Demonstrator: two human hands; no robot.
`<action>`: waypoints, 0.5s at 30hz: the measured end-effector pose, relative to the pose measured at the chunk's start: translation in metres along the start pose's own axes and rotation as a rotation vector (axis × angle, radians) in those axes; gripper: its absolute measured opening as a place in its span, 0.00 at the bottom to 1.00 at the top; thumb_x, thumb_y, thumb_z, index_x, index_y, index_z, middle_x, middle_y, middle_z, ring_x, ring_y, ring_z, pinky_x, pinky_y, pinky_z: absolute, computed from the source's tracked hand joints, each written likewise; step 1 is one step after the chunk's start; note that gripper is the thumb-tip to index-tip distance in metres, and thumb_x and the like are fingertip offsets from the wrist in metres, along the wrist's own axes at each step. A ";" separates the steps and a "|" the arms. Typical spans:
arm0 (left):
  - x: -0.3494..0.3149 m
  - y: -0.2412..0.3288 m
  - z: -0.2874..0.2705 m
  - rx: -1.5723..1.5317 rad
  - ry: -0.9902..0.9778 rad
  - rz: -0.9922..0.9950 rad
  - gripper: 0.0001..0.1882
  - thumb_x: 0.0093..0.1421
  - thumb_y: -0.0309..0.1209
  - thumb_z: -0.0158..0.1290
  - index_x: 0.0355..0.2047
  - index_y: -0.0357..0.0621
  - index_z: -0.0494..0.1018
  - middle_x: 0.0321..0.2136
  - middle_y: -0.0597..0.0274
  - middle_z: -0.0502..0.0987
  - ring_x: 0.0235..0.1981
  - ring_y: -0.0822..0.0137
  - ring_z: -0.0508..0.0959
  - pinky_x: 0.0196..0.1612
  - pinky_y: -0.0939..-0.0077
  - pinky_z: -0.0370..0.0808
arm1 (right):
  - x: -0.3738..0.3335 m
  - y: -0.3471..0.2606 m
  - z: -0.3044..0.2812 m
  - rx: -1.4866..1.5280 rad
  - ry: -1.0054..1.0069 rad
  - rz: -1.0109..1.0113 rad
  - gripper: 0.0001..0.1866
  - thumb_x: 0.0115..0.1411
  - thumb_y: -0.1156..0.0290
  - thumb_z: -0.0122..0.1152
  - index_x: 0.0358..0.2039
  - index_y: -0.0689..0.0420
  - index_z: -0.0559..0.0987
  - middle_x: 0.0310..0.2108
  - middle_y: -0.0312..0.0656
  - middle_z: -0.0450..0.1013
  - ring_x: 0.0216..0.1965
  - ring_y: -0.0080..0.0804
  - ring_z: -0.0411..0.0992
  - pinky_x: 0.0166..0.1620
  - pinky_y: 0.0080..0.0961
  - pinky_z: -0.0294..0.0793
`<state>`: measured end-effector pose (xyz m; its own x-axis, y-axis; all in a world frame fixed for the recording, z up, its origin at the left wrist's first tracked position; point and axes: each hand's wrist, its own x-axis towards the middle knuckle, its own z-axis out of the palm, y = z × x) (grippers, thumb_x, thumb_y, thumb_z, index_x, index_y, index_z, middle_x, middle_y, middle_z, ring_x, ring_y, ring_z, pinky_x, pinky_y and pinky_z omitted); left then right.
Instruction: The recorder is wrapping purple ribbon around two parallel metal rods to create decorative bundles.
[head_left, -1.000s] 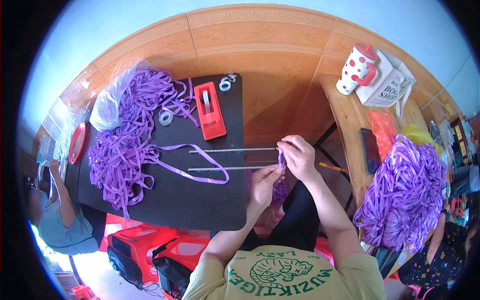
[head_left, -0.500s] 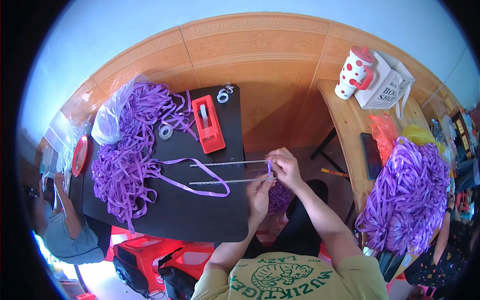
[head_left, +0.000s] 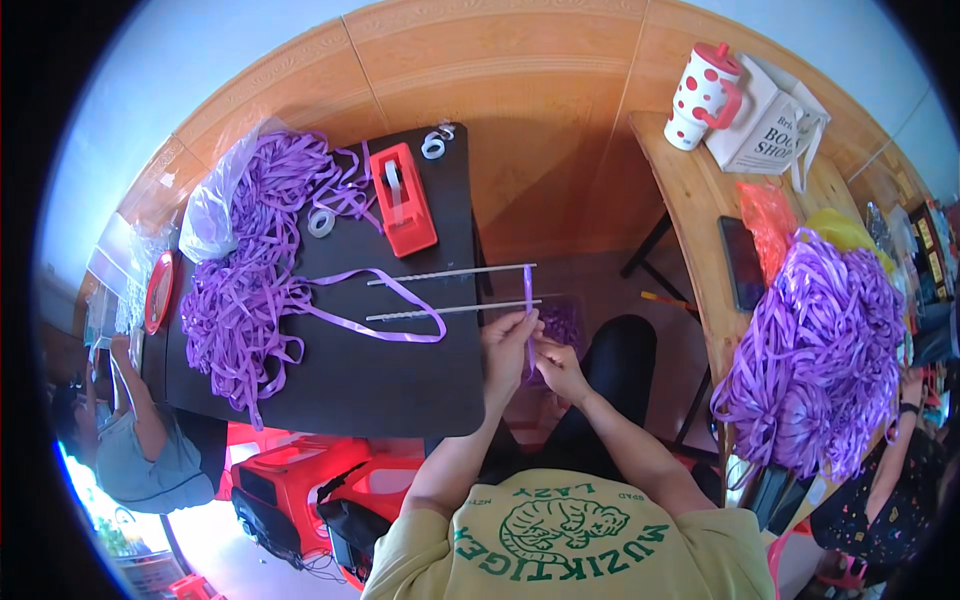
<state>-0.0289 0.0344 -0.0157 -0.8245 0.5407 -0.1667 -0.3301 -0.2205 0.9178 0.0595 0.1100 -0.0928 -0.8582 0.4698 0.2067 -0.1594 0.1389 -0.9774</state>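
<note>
Two thin metal rods jut side by side over the right edge of the black table. A purple ribbon runs across their free ends. Just on the near side of the nearer rod, my left hand pinches this ribbon between thumb and fingers. Close beside it, to the right and a little lower, my right hand has its fingers closed at the ribbon's hanging part. Its fingertips are partly hidden, so its hold is hard to see. A loop of purple ribbon lies around the rods' left ends.
A heap of purple ribbon, a red tape dispenser and tape rolls occupy the black table. The wooden table at right holds a spotted tumbler, phone and ribbon bundle. Other people sit at both sides.
My right hand has left the far rod's end and come nearer to me, beside my left hand. The ribbon across the rods now shows uncovered. The whole view has shifted.
</note>
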 end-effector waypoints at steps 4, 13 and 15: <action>-0.004 -0.008 -0.008 -0.030 0.018 -0.082 0.06 0.56 0.25 0.56 0.33 0.35 0.77 0.26 0.58 0.79 0.27 0.72 0.77 0.34 0.80 0.73 | -0.013 0.017 -0.011 -0.129 -0.124 0.067 0.04 0.54 0.79 0.54 0.26 0.66 0.75 0.23 0.44 0.69 0.26 0.33 0.69 0.31 0.27 0.66; -0.011 -0.027 -0.011 0.150 0.014 -0.069 0.06 0.56 0.26 0.56 0.32 0.36 0.78 0.25 0.60 0.79 0.26 0.74 0.76 0.33 0.81 0.71 | -0.027 0.079 -0.009 -0.229 -0.122 0.230 0.06 0.52 0.74 0.58 0.24 0.65 0.77 0.17 0.45 0.70 0.20 0.32 0.70 0.26 0.30 0.65; -0.017 -0.032 -0.018 0.189 0.027 -0.093 0.06 0.56 0.26 0.56 0.31 0.36 0.78 0.25 0.61 0.79 0.26 0.75 0.75 0.33 0.82 0.71 | -0.027 0.075 -0.005 -0.226 -0.166 0.303 0.06 0.52 0.75 0.58 0.24 0.64 0.78 0.17 0.45 0.71 0.21 0.29 0.70 0.26 0.29 0.65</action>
<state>-0.0129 0.0180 -0.0485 -0.8073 0.5293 -0.2610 -0.3155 -0.0134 0.9488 0.0732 0.1123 -0.1711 -0.9198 0.3746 -0.1165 0.2074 0.2123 -0.9549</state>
